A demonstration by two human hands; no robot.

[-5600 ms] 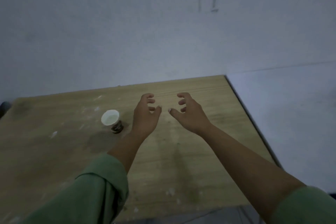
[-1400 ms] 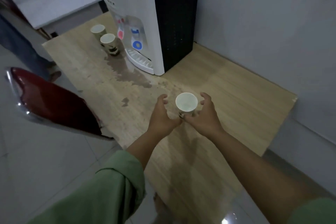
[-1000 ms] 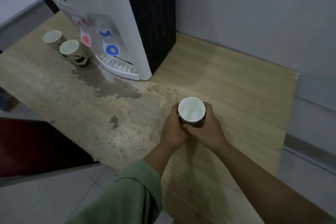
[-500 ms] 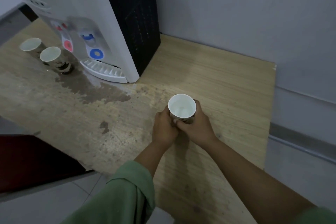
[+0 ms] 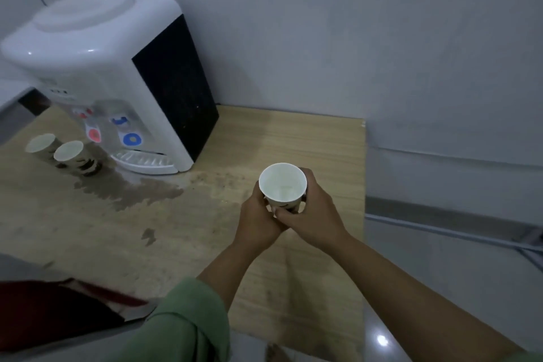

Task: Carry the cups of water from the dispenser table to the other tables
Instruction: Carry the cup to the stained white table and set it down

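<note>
— What have you got hold of right now?

— One paper cup (image 5: 282, 187), upright, with both hands wrapped around its lower half. My left hand (image 5: 258, 222) is closed on its left side and my right hand (image 5: 313, 214) is closed on the right, fingers meeting under it. I can see a little water low inside.

— Is it off the table?

— I judge it just lifted, above the near right part of the dispenser table (image 5: 308, 138), but from this angle I cannot say for sure that the base is clear of the wood.

— So how much of the job is done?

— From here, not much that I can show. This cup is in hand but has not left for another table, and none of the other tables are in sight. Two more cups (image 5: 55, 151) stand touching each other on the far left, just beside the dispenser (image 5: 97, 67) and its drip tray (image 5: 144, 160). Those are untouched.

— Anything to mind on the way?

— There is a wet spill (image 5: 129, 189) spread across the wood in front of the tray, and a red chair (image 5: 58, 311) close at my left. I would keep the cup level and step around that.
</note>
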